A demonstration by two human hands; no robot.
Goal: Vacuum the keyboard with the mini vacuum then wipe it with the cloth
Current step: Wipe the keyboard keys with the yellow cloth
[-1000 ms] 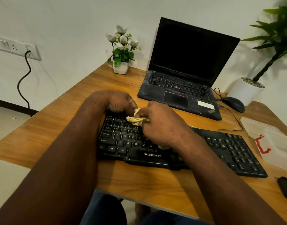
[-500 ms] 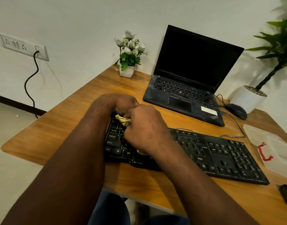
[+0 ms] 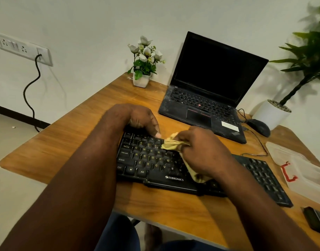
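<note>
A black Zebronics keyboard (image 3: 146,160) lies on the wooden desk (image 3: 68,151) in front of me. My left hand (image 3: 137,118) grips its far left corner, fingers curled over the back edge and thumb on the top row. My right hand (image 3: 200,151) holds a crumpled yellow cloth (image 3: 171,143) and presses it on the middle keys. A tail of the cloth shows under my palm near the space bar. The left letter keys are uncovered; my right forearm hides part of the keyboard's middle.
Behind the keyboard stands an open black laptop (image 3: 206,105) with a wired mouse (image 3: 260,126) to its right. A small flower pot (image 3: 142,79) sits far left, a white plant pot (image 3: 271,115) far right. A clear plastic box (image 3: 309,178) and a dark object (image 3: 316,220) lie at the right edge.
My right hand has slid the cloth to the right, from the left end of the keys toward the middle. My left hand has stayed on the far left corner.
</note>
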